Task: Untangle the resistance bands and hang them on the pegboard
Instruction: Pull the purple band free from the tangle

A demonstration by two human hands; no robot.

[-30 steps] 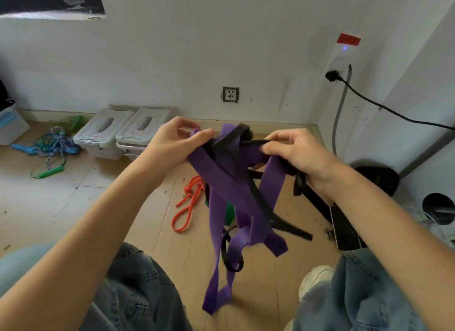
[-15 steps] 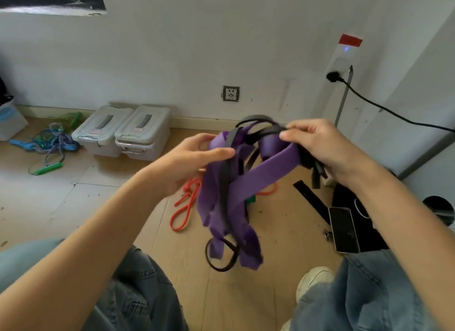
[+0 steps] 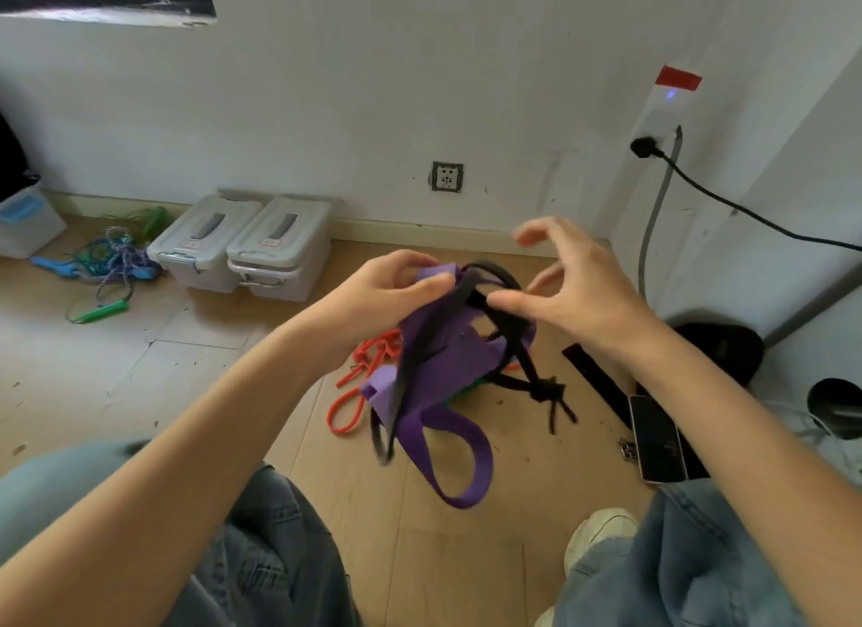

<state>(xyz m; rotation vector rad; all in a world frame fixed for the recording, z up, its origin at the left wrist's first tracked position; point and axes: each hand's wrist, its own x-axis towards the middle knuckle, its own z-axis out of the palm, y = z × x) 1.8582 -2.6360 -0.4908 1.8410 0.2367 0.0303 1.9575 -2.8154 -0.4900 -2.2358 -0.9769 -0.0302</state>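
Head view: left hand pinches flat purple band.

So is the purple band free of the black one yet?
No, the black band still loops over and through the purple band that the left hand pinches.

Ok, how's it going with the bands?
Left hand pinches purple band. Right hand open above black band. Knotted together. Nothing hung.

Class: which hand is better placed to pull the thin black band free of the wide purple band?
Probably the right hand: it is open, fingertips beside the thin black band. The left hand pinches the wide purple band, anchoring the bundle.
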